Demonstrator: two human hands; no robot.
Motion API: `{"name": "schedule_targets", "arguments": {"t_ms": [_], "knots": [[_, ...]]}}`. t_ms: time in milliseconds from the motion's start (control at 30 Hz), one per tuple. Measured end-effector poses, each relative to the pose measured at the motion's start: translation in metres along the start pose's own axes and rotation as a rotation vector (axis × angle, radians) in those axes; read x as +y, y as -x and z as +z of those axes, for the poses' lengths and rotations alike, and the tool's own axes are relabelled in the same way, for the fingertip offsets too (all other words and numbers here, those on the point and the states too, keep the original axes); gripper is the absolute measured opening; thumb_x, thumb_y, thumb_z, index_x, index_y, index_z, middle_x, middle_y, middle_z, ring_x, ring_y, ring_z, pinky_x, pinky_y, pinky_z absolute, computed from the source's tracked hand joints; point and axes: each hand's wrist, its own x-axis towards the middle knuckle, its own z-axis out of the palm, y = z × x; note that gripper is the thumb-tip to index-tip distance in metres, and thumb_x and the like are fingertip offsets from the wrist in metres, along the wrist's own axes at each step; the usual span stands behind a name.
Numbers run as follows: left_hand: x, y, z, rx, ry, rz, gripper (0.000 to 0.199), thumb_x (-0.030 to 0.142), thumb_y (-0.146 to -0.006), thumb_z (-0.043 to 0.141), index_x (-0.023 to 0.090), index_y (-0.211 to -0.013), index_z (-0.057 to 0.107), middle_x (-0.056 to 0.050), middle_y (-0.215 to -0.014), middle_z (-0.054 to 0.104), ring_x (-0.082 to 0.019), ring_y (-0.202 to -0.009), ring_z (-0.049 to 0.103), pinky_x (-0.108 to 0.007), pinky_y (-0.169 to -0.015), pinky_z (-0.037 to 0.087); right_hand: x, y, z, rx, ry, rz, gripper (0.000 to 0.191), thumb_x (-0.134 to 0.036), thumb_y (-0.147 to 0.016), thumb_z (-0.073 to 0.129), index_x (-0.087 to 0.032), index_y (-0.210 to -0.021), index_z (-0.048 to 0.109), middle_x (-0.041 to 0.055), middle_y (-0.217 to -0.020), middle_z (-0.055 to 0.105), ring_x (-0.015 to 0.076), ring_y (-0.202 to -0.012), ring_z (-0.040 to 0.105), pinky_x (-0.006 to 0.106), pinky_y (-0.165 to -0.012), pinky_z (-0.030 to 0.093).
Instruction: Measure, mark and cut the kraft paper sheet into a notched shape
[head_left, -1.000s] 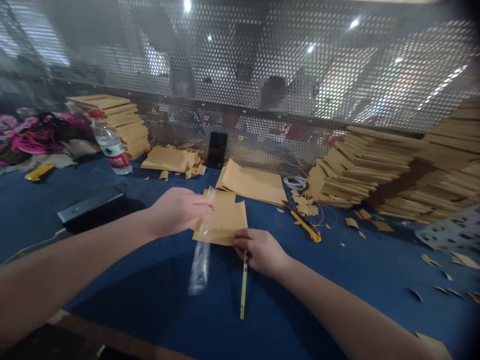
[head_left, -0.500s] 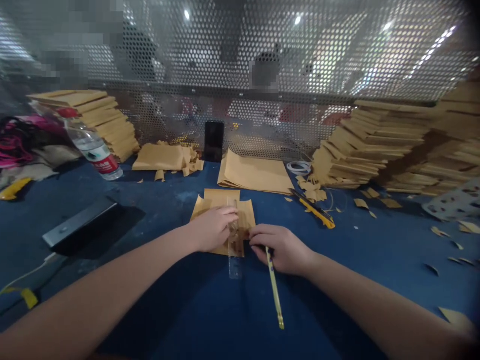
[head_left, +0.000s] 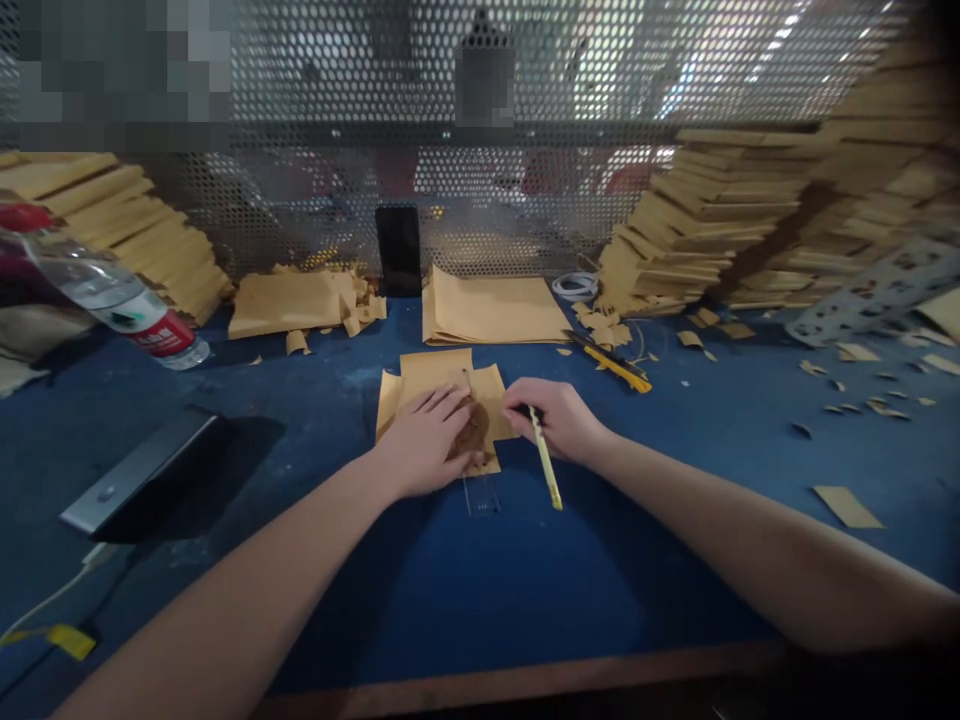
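Observation:
A cross-shaped piece of brown kraft paper [head_left: 437, 368] lies on the blue table, its left and right flaps slightly raised. Across it runs a clear plastic ruler [head_left: 482, 496], pointing away from me, with its near end past the paper's edge. My left hand [head_left: 424, 435] rests on ruler and paper, fingers stretched and thumb apart. Just right of the paper, my right hand [head_left: 562, 420] is closed around a pale yellow pencil [head_left: 547, 468]. The pencil's back end points toward me; its tip is hidden by the fingers.
Behind the paper lie folded brown sheets [head_left: 495, 308] and an upright phone [head_left: 399, 250]. A yellow utility knife [head_left: 619, 370] sits to the right. Stacks of brown card [head_left: 697, 220], a water bottle [head_left: 124, 310] and a grey device [head_left: 142, 475] stand around. Scraps litter the right side.
My left fingers have spread and lie flatter on the ruler. The pencil's back end has swung up and looks shorter. The whole view has shifted, showing the table's near edge.

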Motion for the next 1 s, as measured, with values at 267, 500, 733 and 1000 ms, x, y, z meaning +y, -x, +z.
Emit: {"name": "schedule_targets", "arguments": {"t_ms": [267, 500, 733, 1000], "knots": [[-0.002, 0.002, 0.003, -0.091, -0.005, 0.053, 0.074, 0.065, -0.09, 0.055, 0.02, -0.148, 0.038, -0.014, -0.16, 0.028, -0.036, -0.147, 0.027, -0.062, -0.118, 0.021, -0.006, 0.003, 0.001, 0.048, -0.005, 0.098, 0.023, -0.036, -0.098, 0.058, -0.016, -0.105, 0.065, 0.0044, -0.1, 0.067, 0.0151, -0.084, 0.065, 0.034, -0.076, 0.057], [0.002, 0.0, 0.0, -0.167, -0.016, 0.009, 0.109, 0.09, -0.078, 0.041, 0.014, -0.155, 0.024, -0.017, -0.164, 0.019, -0.033, -0.153, 0.012, -0.051, -0.123, 0.013, -0.013, 0.007, -0.002, -0.011, -0.144, 0.058, 0.024, -0.038, -0.099, 0.056, -0.015, -0.101, 0.065, 0.0028, -0.093, 0.067, 0.0144, -0.08, 0.065, 0.034, -0.076, 0.056], [0.003, -0.001, 0.0, -0.198, -0.045, -0.004, 0.109, 0.09, -0.079, 0.036, 0.016, -0.157, 0.019, -0.017, -0.164, 0.015, -0.031, -0.154, 0.008, -0.046, -0.124, 0.007, -0.008, 0.009, 0.0, 0.046, -0.202, -0.022, 0.024, -0.032, -0.103, 0.045, -0.017, -0.099, 0.063, 0.0039, -0.094, 0.063, 0.0152, -0.081, 0.061, 0.034, -0.075, 0.053], [0.004, -0.001, -0.001, -0.205, -0.036, -0.021, 0.11, 0.087, -0.077, 0.046, 0.016, -0.157, 0.02, -0.015, -0.165, 0.013, -0.032, -0.154, 0.009, -0.046, -0.124, 0.008, -0.028, 0.022, -0.003, 0.048, -0.303, -0.199, 0.021, -0.024, -0.093, 0.047, -0.021, -0.11, 0.06, 0.0091, -0.116, 0.049, 0.0224, -0.104, 0.053, 0.042, -0.09, 0.046]]}}
